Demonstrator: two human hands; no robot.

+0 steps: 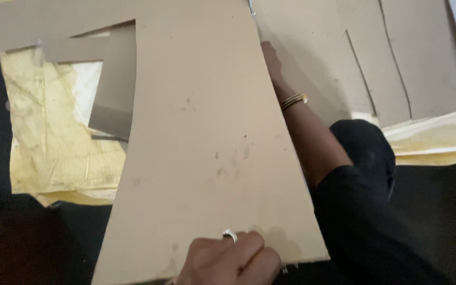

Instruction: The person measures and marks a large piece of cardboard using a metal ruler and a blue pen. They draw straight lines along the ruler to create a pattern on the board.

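A large tan cardboard sheet fills the middle of the view, tilted, running off the top edge. The left hand, wearing a ring, presses on its near edge; its fingers are curled together, and the frame cuts off the wrist. The right hand lies mostly hidden behind the sheet's far edge, so I cannot tell how its fingers stand. More cardboard pieces lie beyond, over yellow paper.
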